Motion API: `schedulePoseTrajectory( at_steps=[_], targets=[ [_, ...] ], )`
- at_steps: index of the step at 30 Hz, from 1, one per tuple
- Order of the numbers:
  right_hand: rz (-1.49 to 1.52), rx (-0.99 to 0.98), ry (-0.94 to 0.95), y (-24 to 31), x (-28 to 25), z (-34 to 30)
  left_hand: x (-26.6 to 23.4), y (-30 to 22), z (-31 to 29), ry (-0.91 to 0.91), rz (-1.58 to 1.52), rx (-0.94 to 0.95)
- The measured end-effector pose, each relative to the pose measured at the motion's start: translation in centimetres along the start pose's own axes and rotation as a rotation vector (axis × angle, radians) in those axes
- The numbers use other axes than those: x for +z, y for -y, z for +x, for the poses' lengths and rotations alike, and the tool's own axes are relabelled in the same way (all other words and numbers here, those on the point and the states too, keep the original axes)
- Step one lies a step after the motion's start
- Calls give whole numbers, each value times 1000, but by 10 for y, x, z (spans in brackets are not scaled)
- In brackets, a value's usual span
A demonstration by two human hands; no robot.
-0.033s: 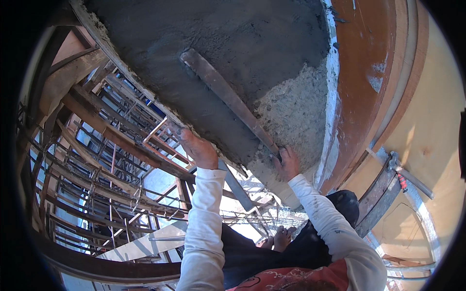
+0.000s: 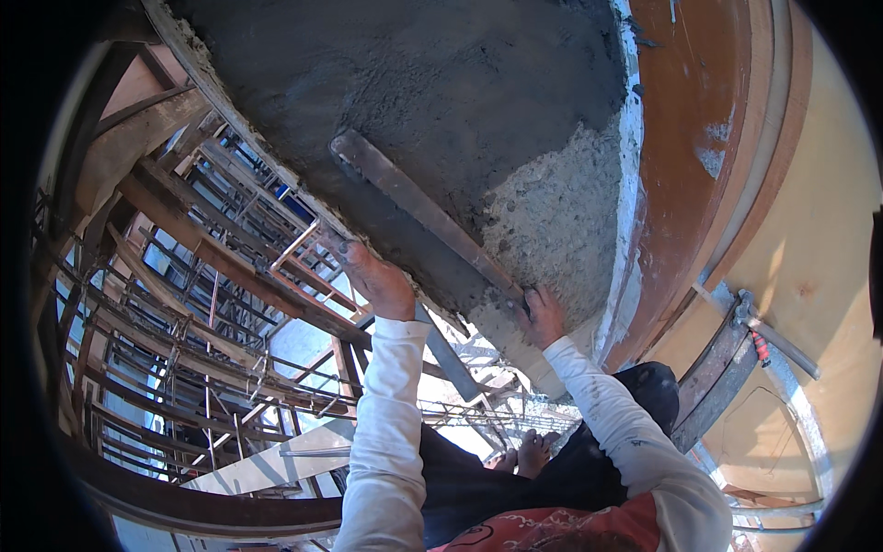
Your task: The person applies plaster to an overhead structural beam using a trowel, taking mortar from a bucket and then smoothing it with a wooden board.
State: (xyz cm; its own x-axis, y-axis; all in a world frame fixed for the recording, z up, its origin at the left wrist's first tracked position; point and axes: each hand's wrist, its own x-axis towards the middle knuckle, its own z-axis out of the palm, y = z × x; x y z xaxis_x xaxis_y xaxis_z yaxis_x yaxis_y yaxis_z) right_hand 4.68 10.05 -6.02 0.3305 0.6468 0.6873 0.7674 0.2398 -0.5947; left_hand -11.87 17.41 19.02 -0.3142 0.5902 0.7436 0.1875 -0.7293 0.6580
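A long, narrow wooden straightedge point(image 2: 428, 212) lies slantwise across a bed of dark wet mortar point(image 2: 405, 74). Its near end is in my right hand point(image 2: 541, 316), the fingers closed round it. Between the bar and the right border is a paler, rough patch of mortar point(image 2: 556, 202). My left hand point(image 2: 379, 283) is at the left edge of the mortared surface point(image 2: 303, 198), closed on that rim. Part of its fingers is hidden there.
Left and below is an open lattice of wooden beams and bars point(image 2: 221, 322). A brown curved panel point(image 2: 685, 166) borders the mortar on the right. Farther right, a hammer point(image 2: 777, 340) and a red-handled tool point(image 2: 761, 348) rest by a grey curved piece point(image 2: 722, 377). My bare feet point(image 2: 532, 453) show below.
The far end of the straightedge has come nearer and slightly left, its near end staying in my right hand. My left hand keeps its place on the rim.
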Motion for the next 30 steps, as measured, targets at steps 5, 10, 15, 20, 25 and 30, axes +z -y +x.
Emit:
schedulePoseTrajectory(
  at_steps=[5, 10, 15, 20, 25, 30],
  targets=[
    [82, 129, 17, -7, 6, -19, 2, -5, 8, 102, -141, 11],
    [99, 101, -44, 11, -27, 7, -5, -11, 9, 215, -335, 46],
    [122, 60, -121, 50, -60, 64, -31, -36, -6, 282, -275, -81],
    [41, 59, -75, 70, -51, 76, -64, -73, -99, 451, 66, 67],
    [91, 5, -34, 72, -25, 57, -50, -51, -156, 546, 125, -192],
    [43, -82, -45, 74, -22, 56, -42, -22, -191, 487, 107, -430]
  ],
)
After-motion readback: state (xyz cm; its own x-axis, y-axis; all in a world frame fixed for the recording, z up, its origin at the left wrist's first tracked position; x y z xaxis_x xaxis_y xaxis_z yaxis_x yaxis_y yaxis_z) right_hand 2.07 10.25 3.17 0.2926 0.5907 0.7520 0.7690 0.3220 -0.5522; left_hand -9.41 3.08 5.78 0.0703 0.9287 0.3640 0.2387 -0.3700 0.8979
